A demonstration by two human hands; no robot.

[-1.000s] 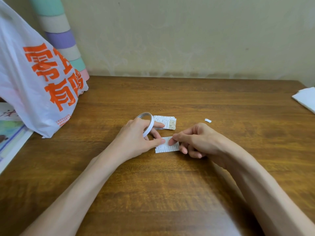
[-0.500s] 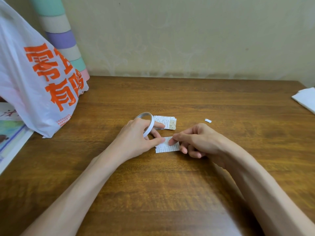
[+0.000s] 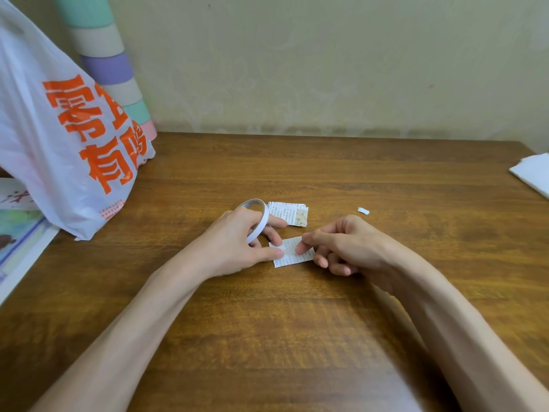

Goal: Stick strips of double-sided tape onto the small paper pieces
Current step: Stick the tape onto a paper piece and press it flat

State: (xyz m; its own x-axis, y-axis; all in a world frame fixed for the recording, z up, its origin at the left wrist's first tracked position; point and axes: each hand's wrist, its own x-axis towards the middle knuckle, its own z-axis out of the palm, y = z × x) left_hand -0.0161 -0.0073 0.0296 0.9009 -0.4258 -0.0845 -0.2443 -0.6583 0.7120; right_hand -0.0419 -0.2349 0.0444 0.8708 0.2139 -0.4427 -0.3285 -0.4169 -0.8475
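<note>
A small printed paper piece [image 3: 292, 257] lies flat on the wooden table [image 3: 297, 337] between my hands. My left hand [image 3: 237, 242] grips a thin white roll of double-sided tape [image 3: 257, 220], its thumb tip pressing the paper's left edge. My right hand [image 3: 341, 242] has curled fingers whose tips press on the paper's right part. Whether a tape strip lies under the fingertips is hidden. A small stack of further printed paper pieces [image 3: 292, 215] sits just behind the roll.
A white plastic bag with orange lettering [image 3: 68, 138] stands at the left, a pastel-striped roll [image 3: 110, 63] behind it. Printed sheets [image 3: 17, 242] lie at the left edge. White paper [image 3: 534, 173] sits at the far right. A tiny white scrap [image 3: 363, 210] lies behind my right hand.
</note>
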